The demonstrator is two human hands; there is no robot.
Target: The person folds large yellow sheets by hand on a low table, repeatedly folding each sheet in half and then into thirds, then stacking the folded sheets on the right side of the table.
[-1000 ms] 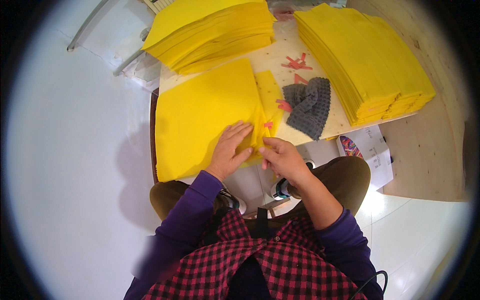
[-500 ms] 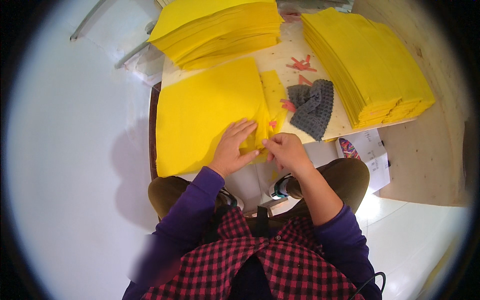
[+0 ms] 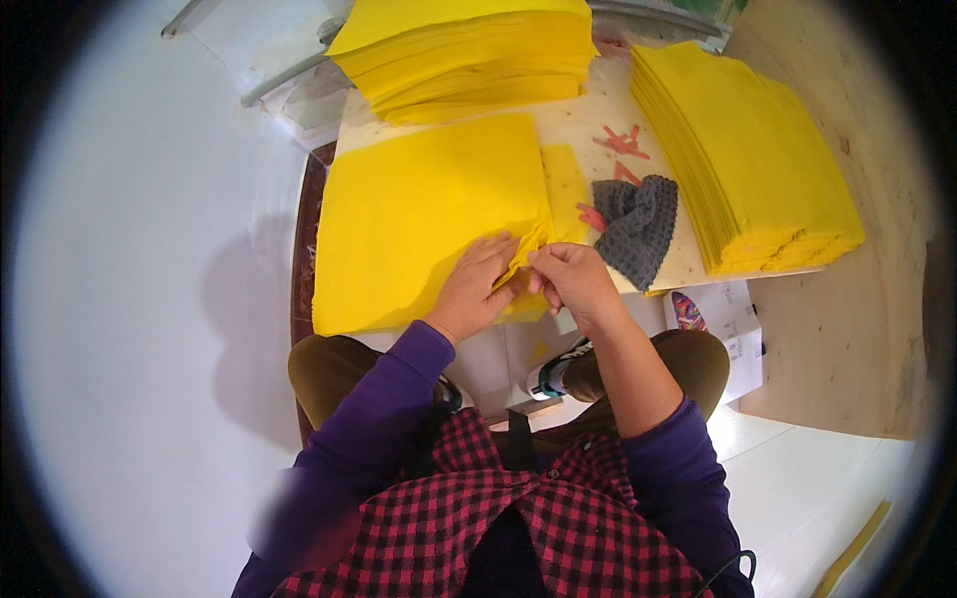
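Observation:
A large yellow fabric sheet (image 3: 429, 189) lies on the near left of the wooden table. My left hand (image 3: 477, 289) rests flat on its near right part, fingers stretched out and the thumb apart, beside the gathered edge. My right hand (image 3: 578, 284) is closed in a pinch on that right edge, where the fabric is lifted into wrinkles. Exactly what sits between the right fingertips is partly hidden. Beyond the edge, a narrower yellow piece (image 3: 566, 179) lies on the table.
A tall stack of yellow fabric (image 3: 469, 60) stands at the back, another stack (image 3: 758, 159) on the right. A dark grey knitted item (image 3: 638, 229) and several orange-red strips (image 3: 623, 142) lie between. A wooden panel (image 3: 837, 339) stands at the right, above a paper sheet (image 3: 738, 329).
The sheet's right edge is now pulled up and crumpled between my hands. A small pink-red piece seen by that edge earlier no longer shows. The whole view has shifted slightly.

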